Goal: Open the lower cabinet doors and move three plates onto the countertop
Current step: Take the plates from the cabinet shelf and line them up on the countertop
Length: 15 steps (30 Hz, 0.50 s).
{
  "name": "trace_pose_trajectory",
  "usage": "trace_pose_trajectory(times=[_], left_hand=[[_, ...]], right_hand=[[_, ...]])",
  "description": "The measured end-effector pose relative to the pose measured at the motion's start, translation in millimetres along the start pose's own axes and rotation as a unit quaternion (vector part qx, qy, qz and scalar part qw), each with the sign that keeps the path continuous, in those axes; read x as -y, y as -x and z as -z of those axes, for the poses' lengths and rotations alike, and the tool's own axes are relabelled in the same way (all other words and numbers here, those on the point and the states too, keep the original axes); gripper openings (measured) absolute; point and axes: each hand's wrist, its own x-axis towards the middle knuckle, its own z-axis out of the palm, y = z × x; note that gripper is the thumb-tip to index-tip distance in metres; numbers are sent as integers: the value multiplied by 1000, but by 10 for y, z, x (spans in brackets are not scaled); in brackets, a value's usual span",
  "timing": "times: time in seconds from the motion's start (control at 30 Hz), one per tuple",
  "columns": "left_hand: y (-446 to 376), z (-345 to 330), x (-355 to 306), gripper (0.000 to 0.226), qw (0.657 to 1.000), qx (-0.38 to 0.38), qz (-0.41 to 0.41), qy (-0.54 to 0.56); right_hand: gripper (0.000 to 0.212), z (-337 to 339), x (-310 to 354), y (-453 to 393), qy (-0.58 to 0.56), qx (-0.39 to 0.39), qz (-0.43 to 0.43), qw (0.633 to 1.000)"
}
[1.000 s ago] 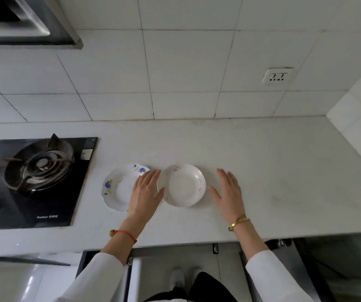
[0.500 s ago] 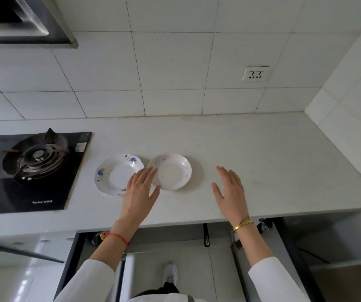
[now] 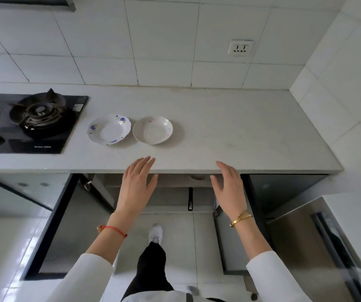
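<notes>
With two of three out on pale stone countertop point(image 3: 229, 131), blue-flowered scalloped white plate point(image 3: 109, 129) beside pink-flowered round white plate point(image 3: 152, 130), left hand point(image 3: 137, 188) and right hand point(image 3: 229, 190) splayed empty over open lower cabinet doors point(image 3: 51, 225), likely heading for third.

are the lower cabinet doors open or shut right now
Open. The left door and right door both swing out over the floor below the countertop, with the cabinet shelf exposed between them.

Both arms reach forward in white sleeves. The left hand point(image 3: 137, 186) and right hand point(image 3: 229, 187) are flat, palms down, fingers point(image 3: 144, 164) extended and empty, fingertips over the surface's near edge, well apart from each other.
</notes>
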Motion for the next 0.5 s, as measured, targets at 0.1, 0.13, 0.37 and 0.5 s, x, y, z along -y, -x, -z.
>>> trace_pose_trajectory(times=[0.1,0.13,0.37,0.5], left_hand=[[313,33,-169,45,1000,3,2,2],[401,39,-212,44,1000,5,2,5],[763,-17,-355,43,1000,23,20,4],[778,-158,-322,42,999,39,28,0]], right_hand=[[45,91,-88,279,2,-1,5,1000],[45,114,-114,355,4,0,6,1000],[43,125,-241,646,-2,8,-7,1000],[43,-13,-371,661,-1,25,-25,999]])
